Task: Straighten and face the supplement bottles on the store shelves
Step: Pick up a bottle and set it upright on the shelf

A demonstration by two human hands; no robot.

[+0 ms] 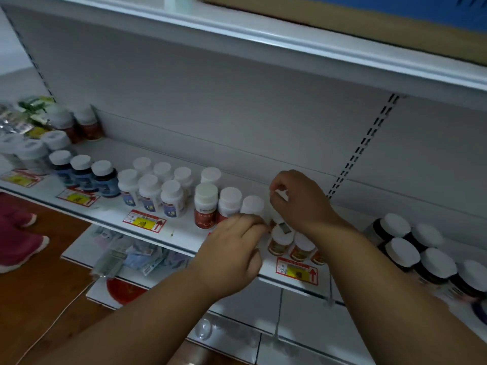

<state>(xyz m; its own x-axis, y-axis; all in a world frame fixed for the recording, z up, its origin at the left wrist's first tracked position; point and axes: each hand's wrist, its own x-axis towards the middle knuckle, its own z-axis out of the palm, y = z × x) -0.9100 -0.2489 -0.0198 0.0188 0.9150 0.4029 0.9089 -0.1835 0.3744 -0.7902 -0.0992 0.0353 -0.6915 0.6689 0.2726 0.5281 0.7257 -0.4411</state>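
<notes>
Item: white-capped supplement bottle (252, 205), red label, on the white shelf (181, 234), third in a front row. My left hand (232, 255) has its fingers curled against its base; whether they truly pinch it I cannot tell. My right hand (296, 200), just right of that bottle, is curled round another white cap (282, 195) behind. Below my right wrist: orange-labelled bottles (281, 242), front edge. Left of my left hand: two more red-labelled bottles (206, 205), then blue-labelled white bottles (150, 192). Well right of my right arm: dark bottles (403, 255). Price tag (297, 271) under my right forearm.
</notes>
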